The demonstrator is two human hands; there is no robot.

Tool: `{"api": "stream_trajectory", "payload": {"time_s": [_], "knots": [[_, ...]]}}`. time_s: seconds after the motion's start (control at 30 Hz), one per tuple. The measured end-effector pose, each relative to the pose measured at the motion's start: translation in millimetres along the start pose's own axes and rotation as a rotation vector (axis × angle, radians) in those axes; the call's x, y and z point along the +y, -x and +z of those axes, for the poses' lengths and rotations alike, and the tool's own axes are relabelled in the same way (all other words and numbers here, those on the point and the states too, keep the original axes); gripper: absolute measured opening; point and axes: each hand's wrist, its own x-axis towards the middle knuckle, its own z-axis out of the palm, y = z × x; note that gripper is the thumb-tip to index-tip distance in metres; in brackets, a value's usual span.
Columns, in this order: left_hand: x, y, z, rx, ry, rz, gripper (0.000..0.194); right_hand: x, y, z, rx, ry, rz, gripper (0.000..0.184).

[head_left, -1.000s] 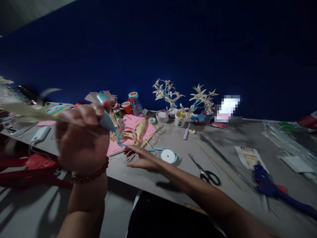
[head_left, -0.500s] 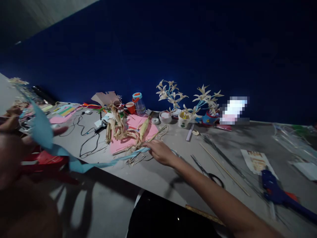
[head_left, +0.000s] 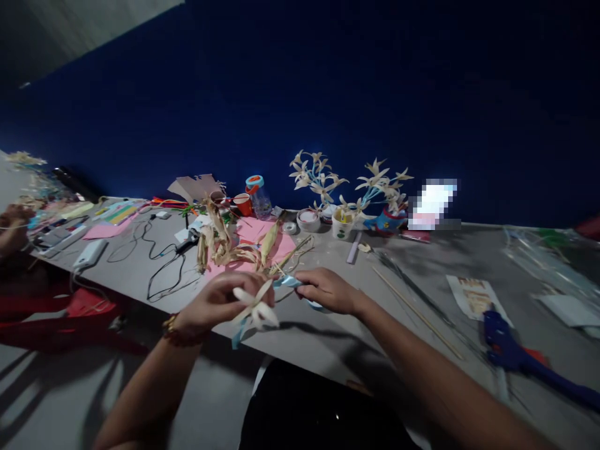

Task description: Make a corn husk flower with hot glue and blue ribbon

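My left hand [head_left: 220, 303] is closed, fingers pinched around a cream-petalled artificial flower [head_left: 255, 306] that faces toward me. A short blue strip hangs below its petals. Blue crepe ribbon [head_left: 288, 282] stretches across the small gap between my hands. My right hand [head_left: 328, 290] grips that ribbon, and a further bit of it shows beneath the fingers. The stem is mostly hidden by my left fingers. Just behind both hands lie dried corn husks [head_left: 220, 240] on pink paper [head_left: 253, 230].
Finished flower sprays [head_left: 319, 175] stand in small pots at the back. On the right are a blue glue gun [head_left: 509, 347], a wooden stick [head_left: 417, 312] and thin wires [head_left: 415, 287]. Black cables [head_left: 164, 275] lie left. Another person's hand [head_left: 14, 225] is at far left, beyond a red chair [head_left: 89, 306].
My left hand has come from the far left, near the camera, to beside my right hand. The long stretched ribbon is now short between them, and the flower has come into view.
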Motion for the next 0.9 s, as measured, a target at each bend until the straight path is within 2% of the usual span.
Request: {"api": "stream_trajectory", "payload": {"time_s": [0.03, 0.1, 0.17, 0.23, 0.3, 0.4, 0.47, 0.6, 0.73, 0.8, 0.83, 0.87, 0.9], "knots": [[-9.0, -9.7, 0.5, -0.130, 0.029, -0.039, 0.029, -0.7, 3.9, -2.2, -0.033, -0.091, 0.040, 0.024], [-27.1, -28.8, 3.4, -0.147, 0.118, -0.054, 0.028, -0.4, 12.1, -6.5, -0.081, -0.245, 0.117, 0.035], [-44.1, -45.0, 8.9, -0.238, 0.204, -0.126, 0.030, 1.6, 19.1, -9.7, -0.101, -0.333, 0.179, 0.039], [-59.3, -56.9, 15.8, -0.379, 0.267, -0.206, 0.034, 4.4, 23.9, -11.7, -0.115, -0.395, 0.239, 0.034], [-72.1, -64.9, 22.5, -0.463, 0.302, -0.237, 0.038, 7.3, 26.9, -12.9, -0.129, -0.437, 0.290, 0.026], [-85.6, -70.2, 30.3, -0.511, 0.333, -0.246, 0.045, 11.6, 29.6, -14.6, -0.140, -0.474, 0.343, 0.024], [-89.7, -69.8, 34.0, -0.498, 0.348, -0.246, 0.046, 14.7, 31.2, -15.5, -0.134, -0.481, 0.359, 0.030], [-87.2, -65.7, 41.0, -0.436, 0.371, -0.234, 0.045, 20.8, 34.1, -15.3, -0.093, -0.486, 0.364, 0.038], [-71.7, -61.1, 43.0, -0.484, 0.383, -0.237, 0.045, 24.8, 37.4, -15.7, -0.016, -0.458, 0.361, 0.038], [-57.9, -53.0, 34.6, -0.496, 0.345, -0.201, 0.043, 28.0, 41.5, -18.1, 0.019, -0.426, 0.370, 0.035], [-49.2, -46.1, 27.3, -0.466, 0.309, -0.161, 0.043, 30.6, 44.6, -19.9, 0.034, -0.405, 0.380, 0.033], [-39.5, -37.2, 18.4, -0.426, 0.259, -0.113, 0.042, 33.9, 48.3, -22.0, 0.048, -0.381, 0.394, 0.031], [-29.3, -26.7, 8.6, -0.309, 0.198, -0.054, 0.042, 38.0, 52.7, -24.2, 0.062, -0.351, 0.411, 0.029]]}}
